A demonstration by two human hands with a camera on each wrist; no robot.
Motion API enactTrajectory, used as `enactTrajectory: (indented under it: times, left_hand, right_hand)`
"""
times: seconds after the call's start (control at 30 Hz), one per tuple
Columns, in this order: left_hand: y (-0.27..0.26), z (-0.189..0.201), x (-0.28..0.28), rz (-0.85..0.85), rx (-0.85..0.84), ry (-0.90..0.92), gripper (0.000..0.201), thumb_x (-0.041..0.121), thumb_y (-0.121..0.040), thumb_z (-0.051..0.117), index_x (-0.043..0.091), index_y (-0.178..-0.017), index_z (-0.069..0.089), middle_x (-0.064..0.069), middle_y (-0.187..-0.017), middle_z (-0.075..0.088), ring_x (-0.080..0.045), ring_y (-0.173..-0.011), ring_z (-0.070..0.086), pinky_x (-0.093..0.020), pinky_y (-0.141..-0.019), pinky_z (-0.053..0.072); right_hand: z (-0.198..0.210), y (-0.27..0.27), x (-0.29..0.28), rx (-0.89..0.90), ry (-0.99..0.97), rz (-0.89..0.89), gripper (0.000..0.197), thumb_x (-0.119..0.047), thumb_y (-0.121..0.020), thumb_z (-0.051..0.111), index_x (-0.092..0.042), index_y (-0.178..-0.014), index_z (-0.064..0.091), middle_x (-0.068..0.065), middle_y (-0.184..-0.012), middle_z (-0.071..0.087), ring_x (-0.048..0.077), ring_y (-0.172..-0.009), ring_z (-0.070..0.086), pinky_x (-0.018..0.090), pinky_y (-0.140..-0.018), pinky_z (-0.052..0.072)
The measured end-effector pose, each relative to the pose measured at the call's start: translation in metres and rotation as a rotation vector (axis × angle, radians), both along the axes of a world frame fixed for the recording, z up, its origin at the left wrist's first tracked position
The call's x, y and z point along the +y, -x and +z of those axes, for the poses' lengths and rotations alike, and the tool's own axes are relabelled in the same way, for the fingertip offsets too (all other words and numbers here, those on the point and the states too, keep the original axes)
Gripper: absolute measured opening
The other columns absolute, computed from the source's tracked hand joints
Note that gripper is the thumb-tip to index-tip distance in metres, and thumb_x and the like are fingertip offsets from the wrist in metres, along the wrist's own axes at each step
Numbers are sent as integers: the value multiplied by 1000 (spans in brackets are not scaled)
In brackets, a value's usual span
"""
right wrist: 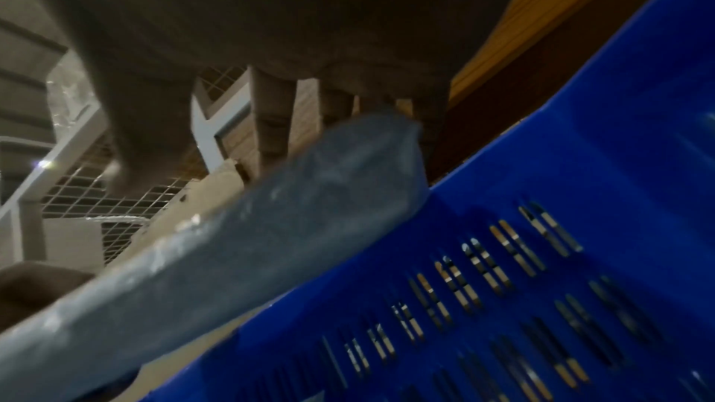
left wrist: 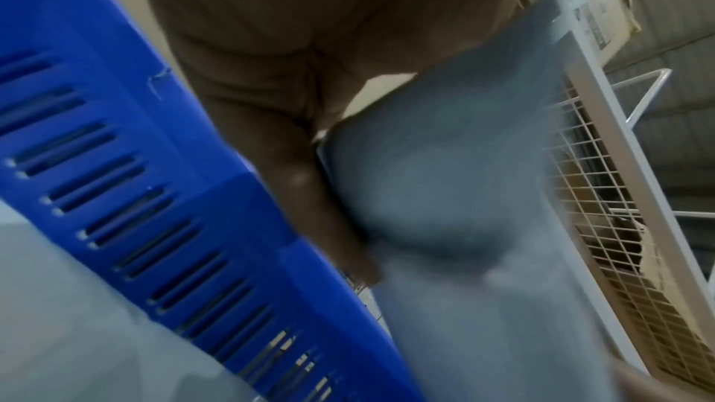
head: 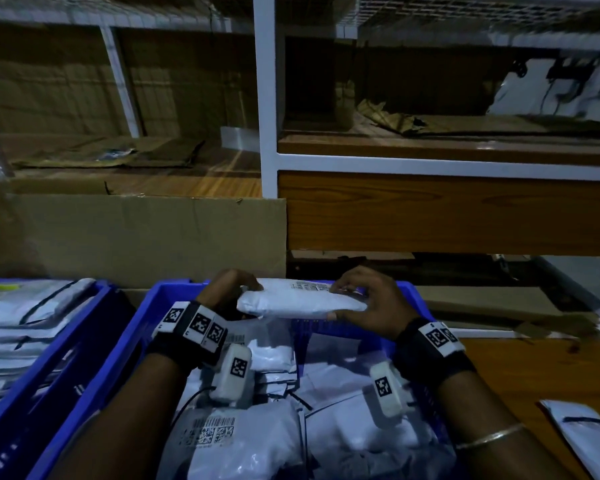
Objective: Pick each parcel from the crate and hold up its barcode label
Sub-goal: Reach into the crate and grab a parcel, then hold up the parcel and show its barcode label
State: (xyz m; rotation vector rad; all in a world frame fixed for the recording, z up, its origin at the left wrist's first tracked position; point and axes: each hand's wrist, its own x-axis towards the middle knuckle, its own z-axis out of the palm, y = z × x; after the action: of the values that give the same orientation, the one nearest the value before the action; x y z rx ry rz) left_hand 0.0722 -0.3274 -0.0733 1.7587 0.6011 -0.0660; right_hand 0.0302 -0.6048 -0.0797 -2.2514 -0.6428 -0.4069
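Both hands (head: 229, 289) (head: 371, 299) grip a parcel (head: 298, 301); its label (head: 310, 286) is blurred.

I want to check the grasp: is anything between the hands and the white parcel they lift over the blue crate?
Nothing visible. The left hand and right hand grip the white parcel directly at its two ends, above the blue crate.

Parcel (left wrist: 445, 194) blurred; label (head: 310, 286) unreadable.
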Motion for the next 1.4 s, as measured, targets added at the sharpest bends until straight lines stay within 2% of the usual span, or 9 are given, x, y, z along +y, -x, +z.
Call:
enactTrajectory:
  times: [0.1,0.23,0.43,0.63,0.83,0.97,1.1,1.2,1.4]
  left_hand:
    - [2,12,-7,-430,-119,276,17,-15,-69,53,-3,-78,61,-19,-73,63,-31,-67,64,-27,-57,51]
    - [8,15,1,-432,-228,329,42,-9,-55,65,4,-93,55,-20,-91,60,-34,-86,61,-42,-75,49]
    - [12,11,0,-452,-261,293,52,-16,-59,67,10,-102,52,-20,-97,57,-34,-89,59,-47,-76,48]
    - [11,7,-1,-441,-295,236,43,-21,-80,57,17,-100,52,-15,-87,55,-25,-74,56,-28,-54,47]
    - [13,8,-4,-396,-389,275,46,-14,-64,72,10,-100,56,-8,-80,65,-23,-70,63,-33,-62,54]
    - [12,8,-5,-374,-448,219,19,4,-82,72,10,-96,60,-12,-91,67,-22,-80,65,-31,-65,56]
    - [8,2,-2,-353,-503,127,12,12,-88,68,1,-92,64,-15,-82,67,-17,-68,64,-26,-55,53]
    - [4,-2,0,-317,-534,110,11,6,-88,66,6,-78,62,-4,-67,64,-9,-57,60,-23,-53,48]
    - [0,-5,-1,-330,-530,147,18,8,-93,60,8,-75,63,2,-61,65,-12,-55,59,-24,-55,45]
  right_hand:
    - [0,1,-3,21,-56,-56,43,-55,-71,78,-23,-98,74,-8,-103,64,-1,-96,59,11,-80,45]
    - [-2,-3,-5,25,-21,-180,39,-48,-75,77,-24,-106,71,-5,-110,62,4,-100,56,16,-83,41]
    - [-5,-14,-12,102,-12,-308,53,-42,-80,76,-26,-128,60,5,-131,51,20,-118,49,29,-93,38]
    - [-6,-19,-11,303,-365,-262,65,-33,-77,80,-18,-135,53,2,-131,58,21,-117,56,41,-97,49]
    - [0,-14,-4,260,-426,-203,37,-19,-77,82,-14,-108,63,-3,-103,67,9,-94,63,32,-79,52]
    - [1,-13,-3,243,-417,-196,36,-18,-77,82,-16,-107,63,-5,-103,67,7,-94,63,29,-77,55]
    - [0,-13,-1,228,-418,-188,34,-18,-81,78,-17,-111,62,-8,-104,65,1,-93,62,14,-71,52]
    - [0,-18,-1,250,-533,-234,33,-25,-90,69,-15,-120,60,-6,-106,62,13,-97,60,24,-75,51]
    - [0,-20,-1,292,-652,-262,17,-17,-96,60,-2,-100,62,-12,-63,62,5,-64,60,19,-59,45]
